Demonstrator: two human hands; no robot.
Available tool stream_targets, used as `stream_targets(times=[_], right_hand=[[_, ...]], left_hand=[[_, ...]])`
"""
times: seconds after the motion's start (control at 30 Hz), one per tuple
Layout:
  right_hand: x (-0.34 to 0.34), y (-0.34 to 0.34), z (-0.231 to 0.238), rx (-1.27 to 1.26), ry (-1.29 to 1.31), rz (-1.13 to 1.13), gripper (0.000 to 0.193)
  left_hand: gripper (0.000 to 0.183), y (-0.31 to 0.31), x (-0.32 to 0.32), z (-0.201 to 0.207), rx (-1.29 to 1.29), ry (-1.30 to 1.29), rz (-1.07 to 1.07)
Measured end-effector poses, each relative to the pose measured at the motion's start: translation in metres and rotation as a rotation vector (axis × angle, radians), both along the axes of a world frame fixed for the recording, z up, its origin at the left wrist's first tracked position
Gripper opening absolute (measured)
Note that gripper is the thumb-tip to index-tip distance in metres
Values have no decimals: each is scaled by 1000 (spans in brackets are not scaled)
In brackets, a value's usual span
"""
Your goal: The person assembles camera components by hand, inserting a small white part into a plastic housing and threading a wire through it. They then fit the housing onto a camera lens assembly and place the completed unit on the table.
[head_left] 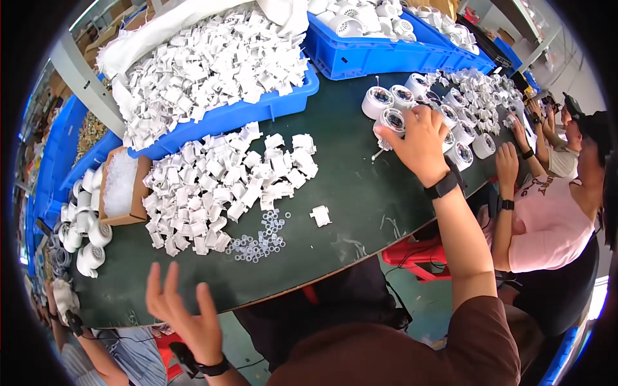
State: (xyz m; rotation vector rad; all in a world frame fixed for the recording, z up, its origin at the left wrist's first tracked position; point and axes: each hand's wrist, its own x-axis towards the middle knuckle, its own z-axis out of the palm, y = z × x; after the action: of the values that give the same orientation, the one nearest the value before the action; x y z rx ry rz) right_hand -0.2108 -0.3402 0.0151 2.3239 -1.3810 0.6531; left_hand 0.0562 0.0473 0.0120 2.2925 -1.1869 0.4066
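My right hand (418,143) is over a cluster of white round housings (465,133) with wiring inside. Its thumb and bent fingers are around one white round housing (391,120), which partly shows beside the thumb; the fingertips are partly hidden. My left hand (187,312) hovers over the table's near edge, fingers spread, slightly blurred, with nothing in it. Beyond it lie a heap of white plastic clips (199,186) and small translucent rings (261,241). A single white clip (320,216) lies apart on the dark green table (347,174).
A blue bin (293,96) heaped with white clips stands at the back, beside another blue bin (360,56) of white parts. Left are a cardboard box (138,190) and white elbow-shaped parts (90,235). People sit on both sides; a red stool (415,258) is below the edge.
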Motion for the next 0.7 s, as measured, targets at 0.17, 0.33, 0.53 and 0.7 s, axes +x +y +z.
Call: stream_targets(times=[0.17,0.33,0.53,0.7], right_hand=[[8,46,13,13,-75,179,59],[15,113,39,330,-229,566,69],[39,184,41,403,-59,1180,60],[49,185,34,633,-158,1163,66]], left_hand=[[44,-14,-31,-3,-43,211,-176],[40,-24,-43,10,-86,518,-462],[83,-58,-62,32,-39,613,-643],[71,-35,-58,16,-5,762,-574]])
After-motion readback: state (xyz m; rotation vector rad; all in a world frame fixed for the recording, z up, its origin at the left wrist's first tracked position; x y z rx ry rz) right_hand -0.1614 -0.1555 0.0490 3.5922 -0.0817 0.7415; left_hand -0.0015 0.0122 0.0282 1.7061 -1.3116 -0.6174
